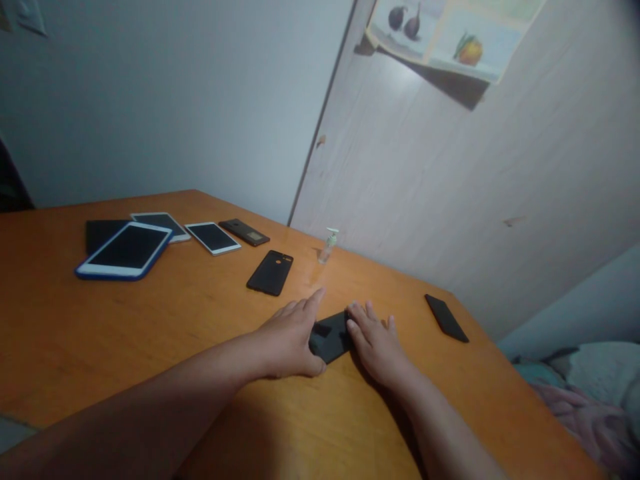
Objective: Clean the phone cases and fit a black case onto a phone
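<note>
A black phone (331, 337) with a glossy dark face lies on the wooden table between my two hands. My left hand (287, 340) is around its left end, thumb by the lower corner and index finger stretched out past the upper edge. At the other end, my right hand (374, 340) has its thumb and index finger on the phone's edge, while its outer fingers are spread. How firmly either hand grips is hard to see. Just beyond the left hand is a black phone case (271, 273) with a camera cutout. Behind the phone stands a small clear pump bottle (328, 247).
On the left, a blue-cased white tablet (127, 250) overlaps a dark flat panel (103, 235) and a white tablet (163, 225). A white phone (213, 237) and a dark phone back (244, 231) lie nearby. Another black phone (447, 318) is near the table's right edge. Walls border the back.
</note>
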